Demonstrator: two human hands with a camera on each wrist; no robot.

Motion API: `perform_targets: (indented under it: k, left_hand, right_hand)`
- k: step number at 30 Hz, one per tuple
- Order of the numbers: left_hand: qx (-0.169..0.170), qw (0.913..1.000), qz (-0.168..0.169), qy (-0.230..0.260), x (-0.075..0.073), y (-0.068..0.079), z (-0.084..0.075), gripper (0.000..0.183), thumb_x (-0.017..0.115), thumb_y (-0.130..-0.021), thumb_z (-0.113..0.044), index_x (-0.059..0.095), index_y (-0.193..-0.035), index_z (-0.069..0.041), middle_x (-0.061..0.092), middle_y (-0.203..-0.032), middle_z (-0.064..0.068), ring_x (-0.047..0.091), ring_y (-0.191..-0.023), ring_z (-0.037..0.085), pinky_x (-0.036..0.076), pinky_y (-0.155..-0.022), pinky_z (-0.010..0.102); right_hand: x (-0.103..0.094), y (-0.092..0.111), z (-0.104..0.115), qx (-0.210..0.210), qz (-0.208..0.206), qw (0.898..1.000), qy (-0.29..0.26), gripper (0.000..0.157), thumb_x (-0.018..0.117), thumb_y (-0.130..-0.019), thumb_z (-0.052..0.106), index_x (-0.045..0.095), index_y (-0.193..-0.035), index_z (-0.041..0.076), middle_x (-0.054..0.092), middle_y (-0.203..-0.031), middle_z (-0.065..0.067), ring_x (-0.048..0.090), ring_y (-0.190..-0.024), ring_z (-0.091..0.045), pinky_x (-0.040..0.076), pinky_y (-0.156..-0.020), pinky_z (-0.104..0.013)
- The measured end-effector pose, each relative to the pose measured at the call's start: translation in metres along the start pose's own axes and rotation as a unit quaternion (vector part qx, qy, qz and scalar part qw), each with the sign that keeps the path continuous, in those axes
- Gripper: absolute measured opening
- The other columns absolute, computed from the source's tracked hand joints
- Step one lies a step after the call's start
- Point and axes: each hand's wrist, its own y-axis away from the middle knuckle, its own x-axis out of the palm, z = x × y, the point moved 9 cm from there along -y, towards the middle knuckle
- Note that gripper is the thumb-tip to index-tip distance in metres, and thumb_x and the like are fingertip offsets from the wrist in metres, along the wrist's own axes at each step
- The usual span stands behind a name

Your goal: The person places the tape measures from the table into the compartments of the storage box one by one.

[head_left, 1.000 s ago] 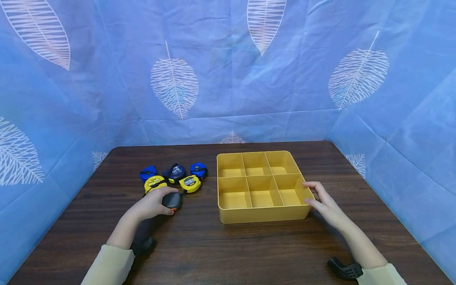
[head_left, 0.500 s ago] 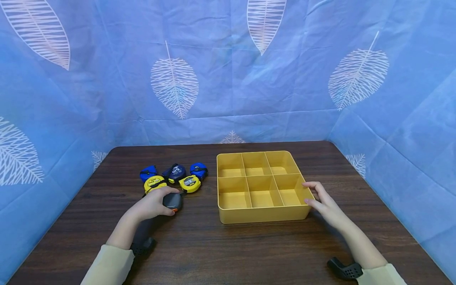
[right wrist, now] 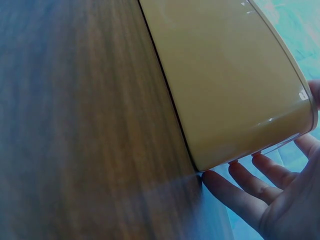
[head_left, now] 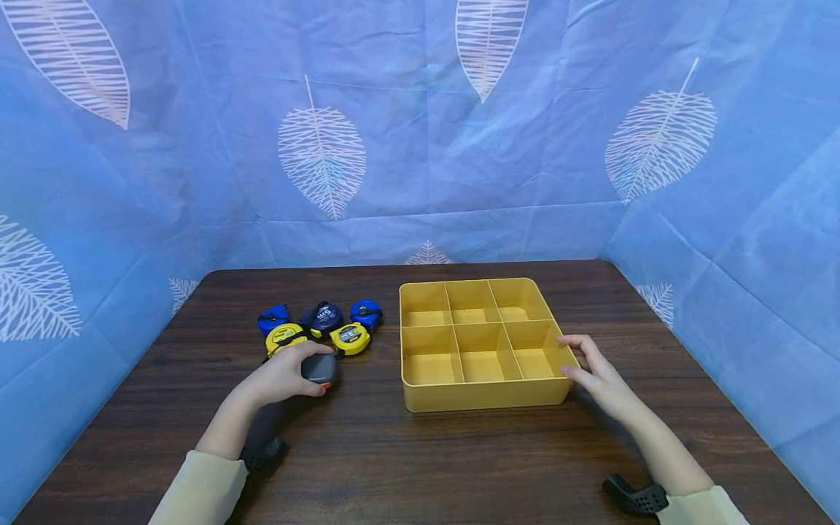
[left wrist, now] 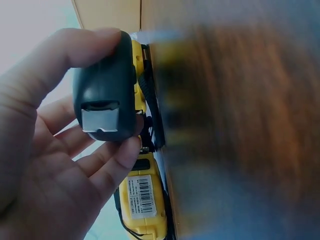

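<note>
My left hand (head_left: 278,375) pinches a dark grey tape measure (head_left: 319,368) between thumb and fingers, close over the table. In the left wrist view the metal end hook of this tape measure (left wrist: 102,85) faces the camera. Two yellow tape measures, one (head_left: 284,336) just behind my fingers and another (head_left: 350,339) to their right, lie nearby. At the right side of a yellow divided box (head_left: 485,396), my right hand (head_left: 600,379) grips the wall. The right wrist view shows fingertips (right wrist: 240,170) against the outside of the box, with another digit over the rim.
Behind the yellow tape measures lie a blue one (head_left: 273,319), a navy one (head_left: 325,319) and another blue one (head_left: 366,313). The box has two rows of bare compartments. A blue leaf-print cloth (head_left: 420,146) hangs around the dark wooden table (head_left: 420,467).
The dark grey tape measure has turned slightly in my left hand and shifted a little to the right. My right hand and the box have stayed in place.
</note>
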Motion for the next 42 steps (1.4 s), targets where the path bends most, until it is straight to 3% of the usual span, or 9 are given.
perform_targets:
  k: [19,29,35,42]
  left_hand:
    - [-0.012,0.9991,-0.01,0.039,-0.002,-0.002,-0.004,0.065,0.082,-0.075,-0.021,0.055,-0.131,-0.006,0.054,-0.12,0.01,0.052,-0.093,0.024,0.048,-0.073,0.038]
    - [0.007,0.9977,-0.031,0.061,-0.007,-0.005,-0.018,0.067,0.082,-0.075,-0.019,0.053,-0.134,-0.006,0.053,-0.125,0.013,0.052,-0.093,0.025,0.049,-0.073,0.036]
    - [-0.005,0.997,-0.038,0.068,-0.007,-0.006,-0.02,0.068,0.081,-0.077,-0.02,0.052,-0.136,-0.007,0.051,-0.129,0.014,0.052,-0.094,0.026,0.05,-0.073,0.035]
    - [-0.005,0.9953,-0.051,0.082,-0.008,-0.012,-0.025,0.068,0.081,-0.077,-0.021,0.052,-0.136,-0.008,0.051,-0.129,0.014,0.053,-0.094,0.027,0.05,-0.072,0.035]
  right_hand:
    - [-0.001,-0.002,0.001,-0.001,-0.002,1.0,-0.005,0.04,0.049,-0.097,0.0,0.035,-0.134,-0.006,0.035,-0.133,-0.021,0.039,-0.114,-0.003,0.047,-0.075,-0.021]
    - [-0.001,-0.002,0.002,-0.002,0.0,1.0,-0.008,0.039,0.049,-0.097,0.001,0.035,-0.133,-0.005,0.034,-0.133,-0.02,0.038,-0.114,-0.003,0.047,-0.074,-0.022]
    - [-0.001,-0.003,0.003,-0.003,0.002,1.0,-0.019,0.039,0.048,-0.097,0.0,0.035,-0.133,-0.007,0.034,-0.133,-0.021,0.042,-0.113,-0.008,0.049,-0.073,-0.023]
    - [-0.001,-0.002,0.003,-0.001,-0.003,1.0,-0.009,0.039,0.049,-0.097,0.0,0.036,-0.133,-0.006,0.035,-0.132,-0.021,0.037,-0.116,-0.003,0.046,-0.075,-0.02]
